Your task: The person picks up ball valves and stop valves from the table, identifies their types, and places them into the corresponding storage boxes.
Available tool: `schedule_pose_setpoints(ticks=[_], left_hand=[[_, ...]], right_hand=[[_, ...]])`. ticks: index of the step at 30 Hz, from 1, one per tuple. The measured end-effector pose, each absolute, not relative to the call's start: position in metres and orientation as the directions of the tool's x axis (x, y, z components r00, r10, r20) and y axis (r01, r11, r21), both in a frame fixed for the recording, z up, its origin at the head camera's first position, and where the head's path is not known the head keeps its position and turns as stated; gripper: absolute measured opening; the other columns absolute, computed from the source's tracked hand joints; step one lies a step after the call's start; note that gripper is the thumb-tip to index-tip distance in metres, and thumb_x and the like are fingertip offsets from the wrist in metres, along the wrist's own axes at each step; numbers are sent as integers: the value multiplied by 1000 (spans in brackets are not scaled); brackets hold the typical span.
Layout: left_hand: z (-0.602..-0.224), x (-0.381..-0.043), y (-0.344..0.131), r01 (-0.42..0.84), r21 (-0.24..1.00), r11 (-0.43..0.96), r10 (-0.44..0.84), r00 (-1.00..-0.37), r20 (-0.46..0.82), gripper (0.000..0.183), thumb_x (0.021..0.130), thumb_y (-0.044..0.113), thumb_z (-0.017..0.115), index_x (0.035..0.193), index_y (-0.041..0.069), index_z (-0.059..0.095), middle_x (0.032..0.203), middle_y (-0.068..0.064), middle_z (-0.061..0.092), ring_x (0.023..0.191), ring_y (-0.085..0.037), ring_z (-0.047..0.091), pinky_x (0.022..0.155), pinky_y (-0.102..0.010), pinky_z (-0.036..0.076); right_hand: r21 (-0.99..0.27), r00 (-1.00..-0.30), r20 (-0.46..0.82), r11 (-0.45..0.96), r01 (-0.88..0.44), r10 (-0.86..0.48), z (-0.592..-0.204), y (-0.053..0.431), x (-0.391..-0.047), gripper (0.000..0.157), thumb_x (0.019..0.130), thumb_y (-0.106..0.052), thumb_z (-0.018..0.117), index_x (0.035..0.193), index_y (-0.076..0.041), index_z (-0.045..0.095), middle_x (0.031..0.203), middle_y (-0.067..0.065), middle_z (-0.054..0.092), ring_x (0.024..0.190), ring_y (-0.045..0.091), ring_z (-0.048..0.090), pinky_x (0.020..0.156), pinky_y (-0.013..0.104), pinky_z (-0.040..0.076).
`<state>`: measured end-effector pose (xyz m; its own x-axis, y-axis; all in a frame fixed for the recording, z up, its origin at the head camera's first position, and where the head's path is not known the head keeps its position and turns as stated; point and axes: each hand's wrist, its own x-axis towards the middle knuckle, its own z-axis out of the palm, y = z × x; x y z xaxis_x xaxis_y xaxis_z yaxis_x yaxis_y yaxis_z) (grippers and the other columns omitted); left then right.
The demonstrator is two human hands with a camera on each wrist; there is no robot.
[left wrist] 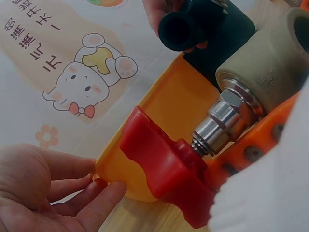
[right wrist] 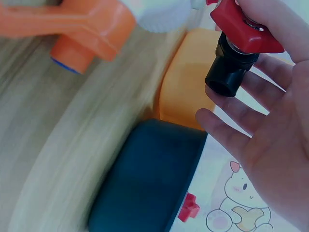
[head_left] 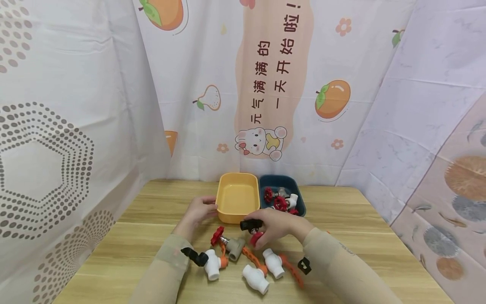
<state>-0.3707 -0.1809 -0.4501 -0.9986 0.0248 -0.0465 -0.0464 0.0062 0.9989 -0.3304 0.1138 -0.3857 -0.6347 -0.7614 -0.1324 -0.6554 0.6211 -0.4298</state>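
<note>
My right hand (head_left: 275, 226) holds a stop valve with a black body (right wrist: 229, 72) and a red handwheel (right wrist: 246, 26), just in front of the yellow bin (head_left: 237, 217). Thumb and fingers of my left hand (head_left: 201, 211) pinch that bin's left edge; in the left wrist view the left hand (left wrist: 63, 193) is at its corner. A beige stop valve (head_left: 236, 247) with a red handwheel (left wrist: 166, 166) lies before the bin. Near it on the table are white ball valves (head_left: 256, 278) with orange lever handles (head_left: 252, 257).
A dark blue bin (head_left: 301, 202) stands right of the yellow one, with several red-handled valves (head_left: 281, 203) inside. Both stand on a wood-grain table (head_left: 125, 253) close to a printed curtain (head_left: 197, 139). Black straps with mounts (head_left: 195, 256) sit on both forearms.
</note>
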Motion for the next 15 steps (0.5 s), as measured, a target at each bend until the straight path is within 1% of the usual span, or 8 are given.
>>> schedule_pose_setpoints(ticks=[5, 9, 15], left_hand=[[-451, -371, -181, -47, 999, 10, 28, -998, -47, 37, 95, -12, 59, 132, -14, 56, 128, -32, 59, 111, -41, 65, 99, -55, 52], [-451, -371, -182, -51, 999, 10, 26, -998, -51, 37, 95, -12, 60, 132, -14, 57, 128, -32, 60, 111, -42, 65, 99, -54, 53], [-450, -370, -182, -59, 998, 10, 30, -998, -59, 38, 96, -11, 60, 133, -13, 56, 130, -33, 58, 113, -42, 64, 99, -54, 52]], right_hand=[[-434, -660, -101, 630, -644, -744, -382, 122, -331, 82, 74, -45, 91, 145, -27, 55, 136, -14, 57, 122, 9, 52, 107, 41, 47], [-438, -668, -71, 625, -646, -740, -377, 129, -332, 81, 75, -43, 90, 146, -27, 54, 138, -13, 57, 122, 10, 53, 108, 41, 47], [-420, -685, -30, 631, -652, -728, -370, 138, -332, 77, 78, -48, 87, 145, -28, 55, 139, -12, 57, 120, 11, 53, 105, 40, 49]])
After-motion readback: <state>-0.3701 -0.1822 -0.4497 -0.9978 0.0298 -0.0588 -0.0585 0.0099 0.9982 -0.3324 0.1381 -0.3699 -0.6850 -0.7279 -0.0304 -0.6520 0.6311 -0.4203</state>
